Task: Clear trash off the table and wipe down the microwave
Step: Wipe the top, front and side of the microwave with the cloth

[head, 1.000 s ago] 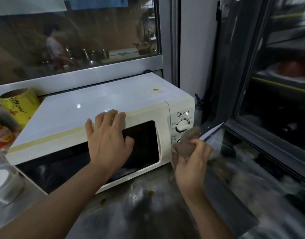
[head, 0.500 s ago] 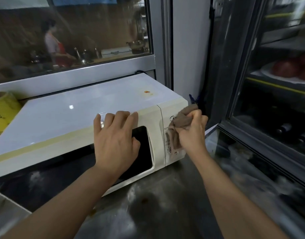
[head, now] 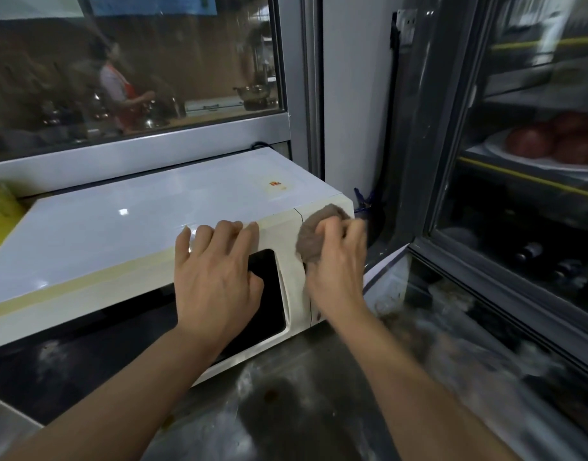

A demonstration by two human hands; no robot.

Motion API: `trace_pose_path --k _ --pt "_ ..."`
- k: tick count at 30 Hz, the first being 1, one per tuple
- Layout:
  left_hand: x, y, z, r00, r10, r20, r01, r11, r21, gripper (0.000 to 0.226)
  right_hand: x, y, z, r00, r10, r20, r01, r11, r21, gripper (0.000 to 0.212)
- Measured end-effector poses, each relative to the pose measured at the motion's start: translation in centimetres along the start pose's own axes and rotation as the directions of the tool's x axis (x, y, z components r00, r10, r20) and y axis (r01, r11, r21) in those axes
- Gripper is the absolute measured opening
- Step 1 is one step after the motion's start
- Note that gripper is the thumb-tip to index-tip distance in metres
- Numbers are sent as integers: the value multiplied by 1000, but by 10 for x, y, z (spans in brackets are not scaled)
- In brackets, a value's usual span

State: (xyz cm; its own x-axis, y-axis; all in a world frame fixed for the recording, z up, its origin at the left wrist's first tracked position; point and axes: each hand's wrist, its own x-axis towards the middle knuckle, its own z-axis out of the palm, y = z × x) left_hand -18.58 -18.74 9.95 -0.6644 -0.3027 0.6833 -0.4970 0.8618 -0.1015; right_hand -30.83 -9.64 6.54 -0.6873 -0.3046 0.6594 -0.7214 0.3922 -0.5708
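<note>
A white microwave [head: 136, 227] with a dark door window stands on a steel table [head: 286, 410]. My left hand [head: 216, 277] rests flat on the top front edge of the door, fingers spread over the rim. My right hand [head: 339, 274] grips a brownish-grey cloth [head: 314, 234] and presses it against the control panel at the microwave's upper right corner. The knobs are hidden behind the hand and cloth. A small orange stain [head: 275, 184] shows on the microwave's top near the back right.
A glass-door fridge [head: 525, 181] with red produce on a plate stands close at the right. Behind the microwave is a window [head: 136, 68] with a person in the kitchen beyond. A yellow roll [head: 0, 214] sits at far left. Brown spots mark the table.
My right hand with the cloth has gone up from in front of the control panel to its top corner. My left hand has stayed on the door's top edge.
</note>
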Motion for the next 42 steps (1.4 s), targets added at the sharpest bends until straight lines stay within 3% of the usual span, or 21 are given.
trace_pose_path --k 3,6,8,10,15,18,25,29,32,34,36,39,42 --pt "0 -2 2 999 20 -24 -20 1000 5 52 20 22 -8 987 161 -6 -157 969 189 40" --pt "0 -1 2 999 15 -34 -15 1000 -6 52 36 53 -10 911 400 105 -406 815 414 34" --pt "-1 -1 3 999 8 -32 -9 1000 -6 52 27 74 -4 865 441 240 -500 789 356 30" --pt "-3 -2 5 999 7 -41 -7 1000 -4 54 4 81 8 842 473 261 -535 797 280 29" --pt "-3 -3 10 999 17 -51 -17 1000 10 57 -38 57 27 919 391 55 -392 884 254 26" --pt "-3 -4 11 998 14 -54 -14 1000 5 57 -49 33 28 944 331 -19 -324 934 149 28" --pt "-3 -3 13 998 0 -62 -1 1000 -2 57 -65 26 22 986 159 53 -161 986 37 35" --pt "-4 -4 13 998 26 -60 -26 1000 4 57 -45 42 19 943 329 48 -332 941 64 29" --pt "-4 -4 14 998 29 -57 -28 1000 8 57 -29 48 23 847 529 56 -528 822 213 29" --pt "-4 -4 14 998 26 -53 -26 1000 8 56 -23 50 23 808 589 11 -579 790 199 29" --pt "-4 -4 14 998 18 -58 -18 1000 0 55 -31 43 25 846 529 -64 -518 845 131 27" --pt "-5 -2 14 998 6 -65 -6 1000 -4 54 -59 21 29 951 292 -103 -283 954 98 28" --pt "-4 -1 15 997 10 -72 -10 1000 -5 54 -74 15 36 971 171 -170 -164 985 56 38"
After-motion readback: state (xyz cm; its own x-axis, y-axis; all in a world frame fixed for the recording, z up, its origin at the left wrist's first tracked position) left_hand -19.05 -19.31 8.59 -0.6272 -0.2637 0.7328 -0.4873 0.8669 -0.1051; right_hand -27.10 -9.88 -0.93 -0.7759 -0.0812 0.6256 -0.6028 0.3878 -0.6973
